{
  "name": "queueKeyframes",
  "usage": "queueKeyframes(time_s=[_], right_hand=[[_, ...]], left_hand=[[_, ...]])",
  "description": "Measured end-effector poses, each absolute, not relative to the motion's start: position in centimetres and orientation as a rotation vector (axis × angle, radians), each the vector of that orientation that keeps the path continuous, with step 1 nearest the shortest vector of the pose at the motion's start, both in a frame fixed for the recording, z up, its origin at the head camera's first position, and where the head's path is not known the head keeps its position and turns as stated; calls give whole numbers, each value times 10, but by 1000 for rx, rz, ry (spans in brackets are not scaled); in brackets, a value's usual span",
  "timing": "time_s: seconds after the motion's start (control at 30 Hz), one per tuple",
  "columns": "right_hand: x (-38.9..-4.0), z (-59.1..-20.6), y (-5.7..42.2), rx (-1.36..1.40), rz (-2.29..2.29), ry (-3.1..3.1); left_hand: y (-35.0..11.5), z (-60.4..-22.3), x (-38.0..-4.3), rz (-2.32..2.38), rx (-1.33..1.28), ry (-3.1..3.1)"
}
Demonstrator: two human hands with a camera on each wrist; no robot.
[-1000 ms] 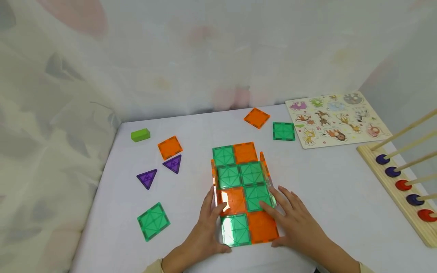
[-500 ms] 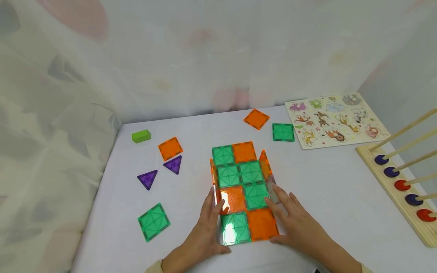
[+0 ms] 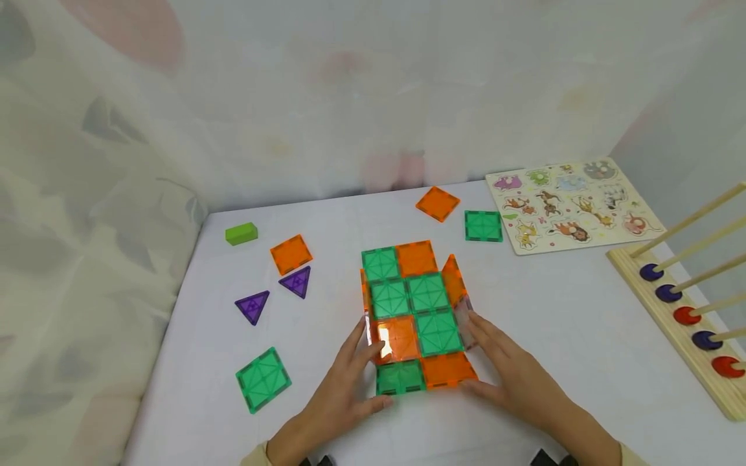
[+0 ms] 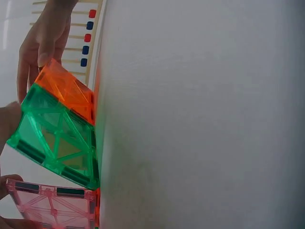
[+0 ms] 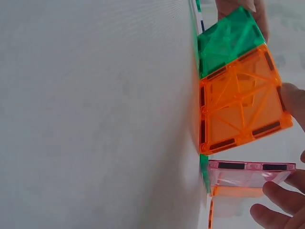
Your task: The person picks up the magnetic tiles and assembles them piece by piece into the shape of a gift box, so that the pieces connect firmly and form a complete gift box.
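A block of green and orange square magnetic tiles lies on the table, with orange and pink side tiles standing along its edges. Its nearest row, a green tile (image 3: 400, 378) and an orange tile (image 3: 449, 371), is tilted up. My left hand (image 3: 340, 385) has its thumb at the green tile's outer edge and its fingers about the left pink tile (image 4: 52, 207). The thumb of my right hand (image 3: 519, 378) touches the tilted orange tile, and its extended fingers touch the right pink tile (image 5: 250, 174), which leans outward. The fingers of both hands look fairly straight.
Two purple triangle tiles (image 3: 252, 307), an orange tile (image 3: 291, 254), a green tile (image 3: 263, 380) and a green block (image 3: 241, 233) lie left. Loose orange (image 3: 438, 204) and green (image 3: 484, 226) tiles lie behind. An animal puzzle board (image 3: 574, 207) and wooden peg rack (image 3: 676, 330) stand right.
The nearest green and orange tiles have tipped up from flat. My right fingers have shifted off the green tile to the pink side tile, and the right side tiles lean further out.
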State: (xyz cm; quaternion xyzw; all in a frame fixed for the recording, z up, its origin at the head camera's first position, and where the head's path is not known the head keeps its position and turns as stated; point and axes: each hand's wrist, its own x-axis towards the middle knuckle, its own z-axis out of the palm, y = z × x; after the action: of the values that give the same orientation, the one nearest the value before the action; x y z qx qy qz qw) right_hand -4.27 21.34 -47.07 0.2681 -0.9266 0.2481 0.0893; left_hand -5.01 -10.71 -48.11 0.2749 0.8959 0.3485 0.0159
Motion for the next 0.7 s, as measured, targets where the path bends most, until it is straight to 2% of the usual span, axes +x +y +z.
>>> queueKeyframes(time_s=[0.7], right_hand=[[-60, -476, 201, 766, 833, -2429]], left_hand=[[-99, -484, -59, 1327, 837, 2977]])
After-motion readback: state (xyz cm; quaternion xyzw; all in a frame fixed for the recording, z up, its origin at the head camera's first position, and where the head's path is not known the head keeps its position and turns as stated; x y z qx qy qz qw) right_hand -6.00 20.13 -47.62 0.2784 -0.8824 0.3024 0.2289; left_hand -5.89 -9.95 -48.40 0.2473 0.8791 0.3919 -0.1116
